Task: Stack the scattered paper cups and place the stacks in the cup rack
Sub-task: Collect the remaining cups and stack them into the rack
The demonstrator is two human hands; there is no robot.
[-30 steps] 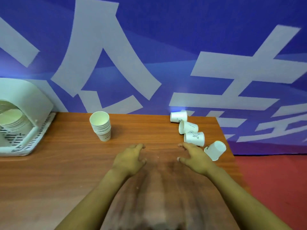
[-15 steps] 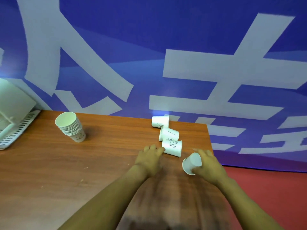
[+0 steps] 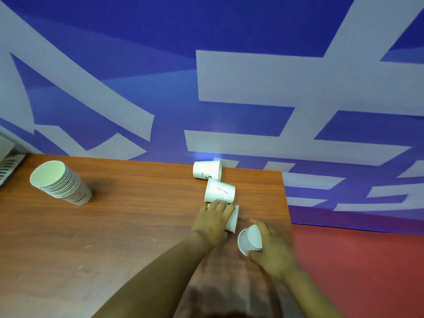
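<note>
Near the table's right edge my right hand (image 3: 274, 251) grips a white paper cup (image 3: 250, 240), its mouth turned left. My left hand (image 3: 213, 222) lies over another toppled cup (image 3: 232, 219), fingers curled round it. Two more cups lie on their sides behind it: one (image 3: 220, 191) just beyond my fingers, one (image 3: 206, 170) at the table's back edge. An upright stack of cups (image 3: 60, 182) stands at the far left. Only a corner of the cup rack (image 3: 8, 161) shows at the left edge.
The wooden table (image 3: 128, 226) ends on the right at about my right hand, with red floor (image 3: 367, 267) beyond. A blue and white banner wall (image 3: 206, 88) rises directly behind the table.
My right hand went from flat on the table to lifting the cup nearest the edge. My left hand reached right onto the neighbouring cup. The view turned right, leaving the rack almost out of frame.
</note>
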